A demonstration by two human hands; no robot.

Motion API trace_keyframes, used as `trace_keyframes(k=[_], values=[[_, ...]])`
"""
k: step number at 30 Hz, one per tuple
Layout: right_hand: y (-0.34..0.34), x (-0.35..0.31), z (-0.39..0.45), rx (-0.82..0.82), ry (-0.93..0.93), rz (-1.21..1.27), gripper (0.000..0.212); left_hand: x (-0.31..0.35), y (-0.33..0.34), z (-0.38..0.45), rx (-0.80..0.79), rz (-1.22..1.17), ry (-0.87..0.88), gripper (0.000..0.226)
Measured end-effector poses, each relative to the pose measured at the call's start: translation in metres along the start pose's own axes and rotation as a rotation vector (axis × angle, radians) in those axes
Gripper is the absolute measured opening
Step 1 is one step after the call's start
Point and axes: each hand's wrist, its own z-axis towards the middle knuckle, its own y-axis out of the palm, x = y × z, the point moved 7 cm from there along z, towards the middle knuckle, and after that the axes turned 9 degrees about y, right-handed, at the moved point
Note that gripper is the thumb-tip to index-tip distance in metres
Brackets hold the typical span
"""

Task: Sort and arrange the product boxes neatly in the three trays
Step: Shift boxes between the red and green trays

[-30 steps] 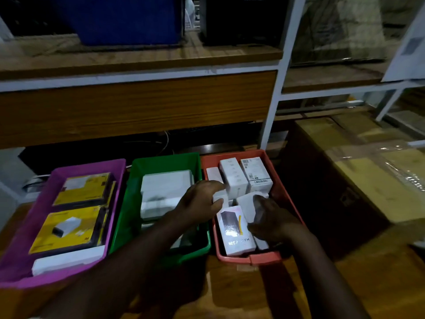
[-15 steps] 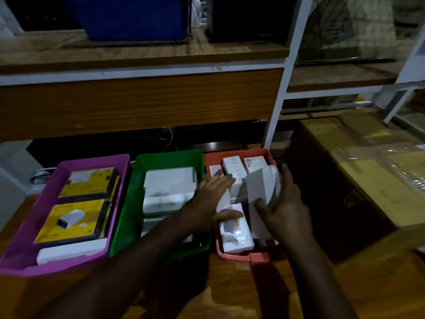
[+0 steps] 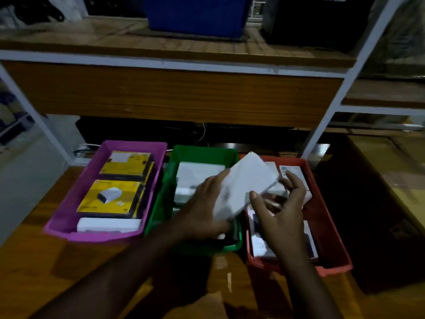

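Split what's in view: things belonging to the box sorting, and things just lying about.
Job: purple tray, green tray, red tray, yellow boxes, white box touched by left hand and right hand.
Lying about: blue bin, cardboard carton, white cable, wooden shelf.

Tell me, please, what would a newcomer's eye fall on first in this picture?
A white box tilts in the air over the green tray and the red tray, between the left hand and the right hand. At the left, bright yellow boxes lie in the purple tray.
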Motion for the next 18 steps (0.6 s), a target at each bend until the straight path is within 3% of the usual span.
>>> trace_keyframes(k=[3,6,10,15,18], values=[[0.033,-0.015,0.007,-0.238,-0.274,-0.469,0.100,-0.042,-0.031,-0.013,-0.182,0.130,0.012,0.119],[0.084,-0.009,0.003,-0.479,-0.548,-0.951,0.094,-0.068,-0.047,-0.031,-0.422,0.088,-0.014,0.113],[0.130,0.010,0.002,-0.641,-0.605,-1.020,0.092,-0.081,-0.048,-0.047,-0.564,0.090,-0.058,0.113],[0.146,0.019,-0.001,-0.543,-0.605,-0.927,0.035,-0.092,-0.037,-0.047,-0.534,0.302,-0.043,0.103],[0.151,0.044,0.000,-0.625,-0.569,-1.063,0.044,-0.095,-0.025,-0.042,-0.522,0.519,0.077,0.085]])
